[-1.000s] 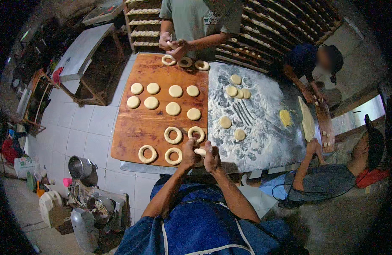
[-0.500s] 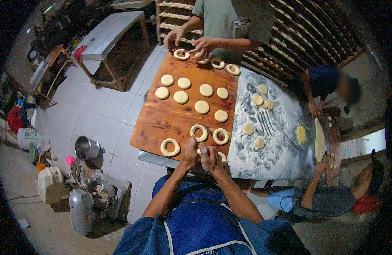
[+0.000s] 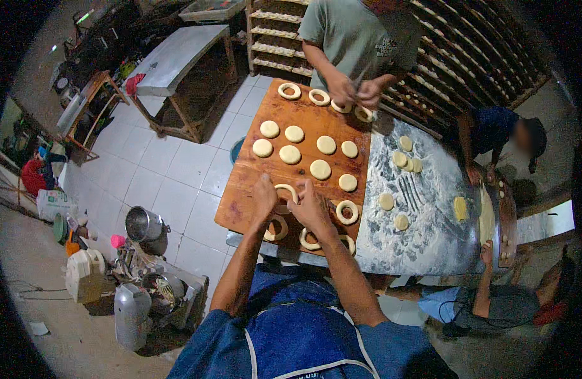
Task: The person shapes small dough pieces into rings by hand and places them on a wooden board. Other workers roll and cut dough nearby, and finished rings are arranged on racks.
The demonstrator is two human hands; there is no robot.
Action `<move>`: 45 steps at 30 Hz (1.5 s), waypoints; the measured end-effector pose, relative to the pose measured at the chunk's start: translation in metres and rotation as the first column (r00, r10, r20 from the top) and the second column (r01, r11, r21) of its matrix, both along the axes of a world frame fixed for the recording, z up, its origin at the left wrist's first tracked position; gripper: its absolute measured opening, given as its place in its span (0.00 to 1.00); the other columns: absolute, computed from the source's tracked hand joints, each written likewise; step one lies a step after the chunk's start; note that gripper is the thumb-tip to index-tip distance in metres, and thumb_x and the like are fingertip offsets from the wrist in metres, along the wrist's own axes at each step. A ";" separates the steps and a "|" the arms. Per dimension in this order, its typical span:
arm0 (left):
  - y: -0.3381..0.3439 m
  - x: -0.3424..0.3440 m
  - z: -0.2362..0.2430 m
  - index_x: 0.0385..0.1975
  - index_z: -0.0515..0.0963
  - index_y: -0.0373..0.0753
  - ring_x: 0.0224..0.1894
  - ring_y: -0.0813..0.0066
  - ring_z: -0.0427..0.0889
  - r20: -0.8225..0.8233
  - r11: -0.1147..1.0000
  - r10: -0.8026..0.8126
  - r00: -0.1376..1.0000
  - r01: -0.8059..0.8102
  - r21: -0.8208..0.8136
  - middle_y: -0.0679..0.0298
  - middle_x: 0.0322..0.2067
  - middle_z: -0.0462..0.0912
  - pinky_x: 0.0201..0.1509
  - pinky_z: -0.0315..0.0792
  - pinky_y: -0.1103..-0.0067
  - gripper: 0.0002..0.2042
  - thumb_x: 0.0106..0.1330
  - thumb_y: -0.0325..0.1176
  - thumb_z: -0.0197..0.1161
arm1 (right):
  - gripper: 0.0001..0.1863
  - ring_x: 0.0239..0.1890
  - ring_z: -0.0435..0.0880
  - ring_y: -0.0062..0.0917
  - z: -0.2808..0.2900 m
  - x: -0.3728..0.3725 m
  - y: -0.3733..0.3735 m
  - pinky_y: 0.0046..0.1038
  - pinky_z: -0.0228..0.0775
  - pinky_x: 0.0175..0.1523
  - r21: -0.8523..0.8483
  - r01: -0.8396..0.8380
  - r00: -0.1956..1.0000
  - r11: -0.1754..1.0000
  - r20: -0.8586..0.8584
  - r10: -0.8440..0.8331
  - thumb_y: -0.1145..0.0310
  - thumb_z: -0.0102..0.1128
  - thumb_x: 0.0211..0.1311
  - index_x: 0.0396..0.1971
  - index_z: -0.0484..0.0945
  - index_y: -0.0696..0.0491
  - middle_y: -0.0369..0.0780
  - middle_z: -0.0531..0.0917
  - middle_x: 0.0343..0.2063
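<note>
My left hand (image 3: pixel 265 197) and my right hand (image 3: pixel 308 203) have their fingers closed on either side of a pale dough ring (image 3: pixel 284 187), over the near half of the wooden board (image 3: pixel 240 202). More rings lie beside and below them, one at my right (image 3: pixel 347 207). Several flat dough discs (image 3: pixel 290 153) sit farther up the board. Another person's hands (image 3: pixel 355 91) are at a row of rings (image 3: pixel 289 84) along the far edge.
A floured metal surface (image 3: pixel 385 246) adjoins the board, bearing discs, a yellow slab (image 3: pixel 460 208) and a dough strip (image 3: pixel 486 211). Two co-workers (image 3: pixel 493 129) (image 3: pixel 505 303) work at its right. Racks (image 3: pixel 278 16) stand behind; a metal table (image 3: pixel 177 57) at back left; a pot (image 3: pixel 145 221) lower left.
My hands have moved farther up the board with a ring between them. The co-worker's hands across from me have shifted toward the right end of the far row. The whole view has shifted.
</note>
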State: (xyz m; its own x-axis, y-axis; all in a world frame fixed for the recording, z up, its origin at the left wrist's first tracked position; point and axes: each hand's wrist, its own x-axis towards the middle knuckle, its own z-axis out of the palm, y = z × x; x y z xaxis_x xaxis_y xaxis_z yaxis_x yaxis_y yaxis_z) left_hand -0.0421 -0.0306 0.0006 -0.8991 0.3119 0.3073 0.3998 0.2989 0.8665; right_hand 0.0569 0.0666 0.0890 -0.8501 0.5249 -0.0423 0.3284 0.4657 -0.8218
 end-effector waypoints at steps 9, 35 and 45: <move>-0.019 -0.014 -0.041 0.36 0.72 0.34 0.37 0.60 0.75 0.289 0.951 -0.286 0.914 0.307 -0.029 0.53 0.32 0.76 0.40 0.69 0.71 0.11 0.58 0.33 0.61 | 0.22 0.29 0.78 0.40 -0.033 0.124 0.041 0.38 0.68 0.34 0.158 0.082 0.982 0.984 0.153 -0.106 0.71 0.61 0.49 0.46 0.68 0.55 0.45 0.76 0.22; 0.168 0.213 0.020 0.43 0.73 0.32 0.41 0.66 0.78 0.359 0.700 -0.697 0.620 0.698 0.154 0.53 0.39 0.77 0.41 0.74 0.74 0.15 0.61 0.35 0.61 | 0.20 0.25 0.73 0.21 -0.094 0.288 0.254 0.27 0.67 0.30 -0.184 0.505 0.844 0.843 -0.096 -0.527 0.72 0.72 0.39 0.29 0.68 0.54 0.37 0.75 0.24; 0.192 0.249 0.027 0.40 0.76 0.30 0.36 0.77 0.78 0.568 0.725 -0.673 0.472 0.571 0.384 0.60 0.34 0.82 0.42 0.72 0.80 0.14 0.61 0.34 0.63 | 0.24 0.42 0.77 0.24 -0.027 0.275 0.188 0.28 0.71 0.46 -0.256 0.327 0.900 0.910 -0.210 -0.382 0.79 0.68 0.38 0.40 0.70 0.56 0.38 0.77 0.37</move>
